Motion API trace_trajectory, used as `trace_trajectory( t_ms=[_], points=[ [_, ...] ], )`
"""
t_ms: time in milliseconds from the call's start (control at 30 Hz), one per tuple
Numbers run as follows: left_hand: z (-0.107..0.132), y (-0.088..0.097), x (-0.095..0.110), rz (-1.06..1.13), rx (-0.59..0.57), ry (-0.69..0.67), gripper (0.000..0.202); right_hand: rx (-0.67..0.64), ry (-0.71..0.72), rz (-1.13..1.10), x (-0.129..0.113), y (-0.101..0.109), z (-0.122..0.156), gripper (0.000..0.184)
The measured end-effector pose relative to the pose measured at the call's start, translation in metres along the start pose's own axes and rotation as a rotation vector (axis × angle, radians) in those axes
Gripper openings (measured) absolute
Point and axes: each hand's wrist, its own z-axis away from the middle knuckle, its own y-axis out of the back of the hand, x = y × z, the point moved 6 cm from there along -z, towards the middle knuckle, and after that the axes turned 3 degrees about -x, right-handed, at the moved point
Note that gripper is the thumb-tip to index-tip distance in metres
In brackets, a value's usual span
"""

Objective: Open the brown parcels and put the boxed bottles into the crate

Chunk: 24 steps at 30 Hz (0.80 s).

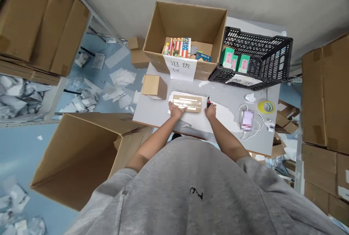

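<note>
A flat, taped brown cardboard box (191, 103) lies on white paper (225, 117) near the table's front edge. My left hand (176, 110) grips its left end, fingers at the left side and thumb along the front. Just right of the box, my right hand (210, 110) is closed around a red and black box cutter (208, 102) that points away from me; its blade is too small to make out. A smaller closed carton (154, 86) stands to the left of my left hand.
At the table's back are an open carton (153, 59) of books and a black crate (275, 60) with green-pink boxes. Yellow tape (265, 106) and a phone (247, 120) with a white cord lie right. A large open carton (81, 155) stands left; paper scraps litter the floor.
</note>
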Motion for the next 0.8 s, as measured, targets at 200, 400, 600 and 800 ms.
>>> trace_trajectory(
  t_ms=[200,400,600,800],
  points=[
    [-0.008,0.003,-0.009,-0.005,-0.138,0.151,0.106,-0.064,0.348,-0.417,-0.034,0.04,0.009,0.061],
    [-0.022,0.015,-0.005,-0.104,-0.288,0.197,0.089,-0.318,0.801,-0.342,-0.131,0.028,0.048,0.047],
    [0.0,0.051,-0.03,0.102,0.084,-0.027,0.038,-0.453,0.492,-0.592,-0.146,-0.018,0.045,0.04],
    [0.009,0.066,-0.073,0.388,0.16,-0.028,0.023,-0.483,0.479,-0.666,-0.136,-0.028,0.041,0.04]
  ],
)
